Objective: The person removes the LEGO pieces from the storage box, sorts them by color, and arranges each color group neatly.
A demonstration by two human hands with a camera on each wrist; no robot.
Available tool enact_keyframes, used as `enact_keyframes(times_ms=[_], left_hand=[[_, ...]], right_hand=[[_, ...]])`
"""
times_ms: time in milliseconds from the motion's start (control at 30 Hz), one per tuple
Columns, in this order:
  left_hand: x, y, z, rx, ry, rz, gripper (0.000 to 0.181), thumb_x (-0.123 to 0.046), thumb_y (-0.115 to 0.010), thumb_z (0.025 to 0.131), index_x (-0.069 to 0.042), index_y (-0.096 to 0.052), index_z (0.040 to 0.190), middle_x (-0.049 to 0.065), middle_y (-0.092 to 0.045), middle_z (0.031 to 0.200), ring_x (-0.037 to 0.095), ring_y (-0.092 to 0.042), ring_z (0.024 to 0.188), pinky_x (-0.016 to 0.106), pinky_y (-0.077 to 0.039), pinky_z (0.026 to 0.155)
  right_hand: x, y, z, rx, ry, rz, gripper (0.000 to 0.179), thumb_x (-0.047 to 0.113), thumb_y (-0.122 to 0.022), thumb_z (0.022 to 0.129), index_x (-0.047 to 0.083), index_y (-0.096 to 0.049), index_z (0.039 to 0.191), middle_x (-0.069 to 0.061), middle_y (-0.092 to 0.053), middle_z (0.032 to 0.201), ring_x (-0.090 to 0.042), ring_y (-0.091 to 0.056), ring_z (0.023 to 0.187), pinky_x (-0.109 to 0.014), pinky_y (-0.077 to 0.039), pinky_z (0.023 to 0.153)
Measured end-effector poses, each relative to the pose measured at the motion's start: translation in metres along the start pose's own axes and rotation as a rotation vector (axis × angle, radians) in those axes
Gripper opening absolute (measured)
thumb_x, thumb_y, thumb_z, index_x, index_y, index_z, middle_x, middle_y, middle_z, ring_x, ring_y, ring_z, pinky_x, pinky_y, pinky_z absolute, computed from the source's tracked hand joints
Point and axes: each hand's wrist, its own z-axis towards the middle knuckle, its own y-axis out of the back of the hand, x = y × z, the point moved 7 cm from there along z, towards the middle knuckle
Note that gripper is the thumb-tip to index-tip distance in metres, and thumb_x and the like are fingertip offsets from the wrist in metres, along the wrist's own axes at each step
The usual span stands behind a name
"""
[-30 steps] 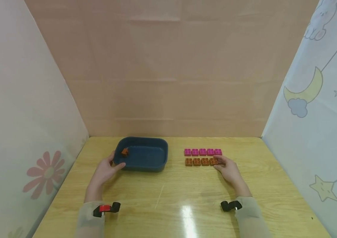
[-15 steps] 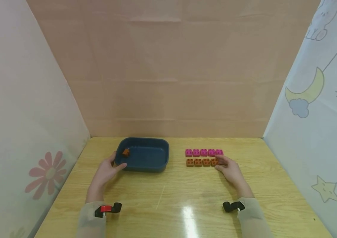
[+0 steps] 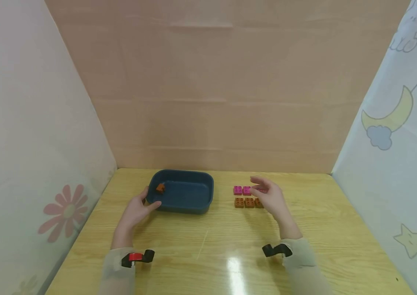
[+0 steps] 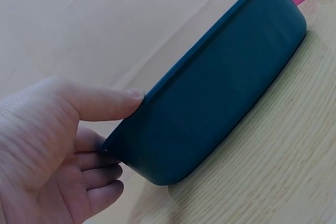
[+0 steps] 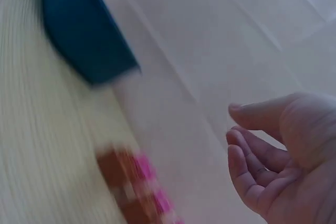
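Note:
A dark blue plastic tray (image 3: 184,209) stands on the left half of the table, with one orange toy building brick (image 3: 160,188) at its left end. My left hand (image 3: 136,209) holds the tray's near left corner, thumb on the rim and fingers against the outer wall; the left wrist view shows this grip on the tray (image 4: 210,103). My right hand (image 3: 270,197) hovers above two rows of bricks, pink bricks (image 3: 238,190) behind and orange bricks (image 3: 239,203) in front, hiding their right ends. In the right wrist view, no brick shows between the thumb and loosely bent fingers (image 5: 240,161).
The wooden table (image 3: 208,254) reaches a beige back wall (image 3: 212,102). White patterned sheets stand on both sides, with a flower print (image 3: 67,211) on the left and a moon print (image 3: 393,110) on the right. Black camera mounts (image 3: 277,250) sit on the wrists.
My right hand has risen from the right end of the orange row and moved left over the bricks. My left hand stays on the tray. The head view has shifted slightly.

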Motion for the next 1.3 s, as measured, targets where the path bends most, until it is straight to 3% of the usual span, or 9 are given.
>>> enact_keyframes(times_ms=[100,233,367,500,867,1033,1300], left_hand=[[0.000,0.001,0.000,0.000,-0.007,0.017,0.092,-0.027,-0.074,0.104,0.010,-0.016,0.166,0.032,-0.017,0.172,0.053,-0.027,0.154,0.059,-0.033,0.123],[0.000,0.000,0.000,0.000,-0.007,0.027,0.093,-0.029,-0.074,0.104,0.010,-0.016,0.166,0.031,-0.018,0.172,0.052,-0.028,0.154,0.059,-0.034,0.123],[0.001,0.001,0.001,-0.007,-0.002,0.011,0.093,-0.028,-0.074,0.104,0.009,-0.016,0.166,0.030,-0.018,0.172,0.051,-0.027,0.155,0.058,-0.033,0.124],[0.001,0.000,0.002,-0.010,-0.006,-0.003,0.092,-0.027,-0.075,0.103,0.010,-0.018,0.165,0.031,-0.021,0.171,0.050,-0.027,0.155,0.058,-0.031,0.124],[-0.001,0.001,0.004,-0.028,-0.023,0.002,0.089,-0.025,-0.075,0.104,0.011,-0.021,0.165,0.031,-0.023,0.170,0.049,-0.028,0.155,0.058,-0.031,0.125],[-0.001,0.000,0.004,-0.028,-0.045,0.005,0.090,-0.025,-0.076,0.103,0.012,-0.021,0.164,0.031,-0.025,0.170,0.049,-0.030,0.155,0.059,-0.032,0.124],[0.000,0.001,0.004,-0.035,-0.058,-0.001,0.091,-0.028,-0.077,0.102,0.010,-0.023,0.165,0.030,-0.026,0.170,0.048,-0.030,0.155,0.059,-0.032,0.124]], right_hand=[[0.029,-0.046,0.013,0.066,0.031,0.131,0.044,0.017,-0.078,0.101,0.013,-0.068,0.143,-0.013,-0.070,0.140,-0.030,-0.069,0.120,-0.044,-0.060,0.098],[0.058,-0.116,0.028,0.216,0.044,0.237,0.041,0.015,-0.077,0.101,0.011,-0.069,0.142,-0.010,-0.072,0.136,-0.027,-0.069,0.120,-0.044,-0.059,0.101],[0.074,-0.178,0.043,0.335,0.051,0.266,0.040,0.014,-0.077,0.101,0.007,-0.070,0.140,-0.015,-0.071,0.137,-0.026,-0.071,0.120,-0.044,-0.058,0.102],[0.081,-0.218,0.055,0.377,0.030,0.231,0.040,0.014,-0.078,0.100,0.005,-0.071,0.138,-0.021,-0.070,0.136,-0.026,-0.071,0.118,-0.043,-0.059,0.101],[0.086,-0.269,0.072,0.357,-0.062,0.136,0.038,0.016,-0.082,0.096,0.007,-0.075,0.133,-0.008,-0.076,0.125,-0.024,-0.070,0.116,-0.041,-0.060,0.097],[0.084,-0.283,0.070,0.323,-0.110,0.087,0.039,0.019,-0.086,0.094,0.009,-0.075,0.130,-0.007,-0.075,0.123,-0.023,-0.070,0.113,-0.037,-0.062,0.090],[0.082,-0.297,0.074,0.296,-0.111,-0.003,0.042,0.023,-0.088,0.093,0.010,-0.075,0.130,-0.006,-0.075,0.124,-0.024,-0.070,0.113,-0.036,-0.062,0.089]])
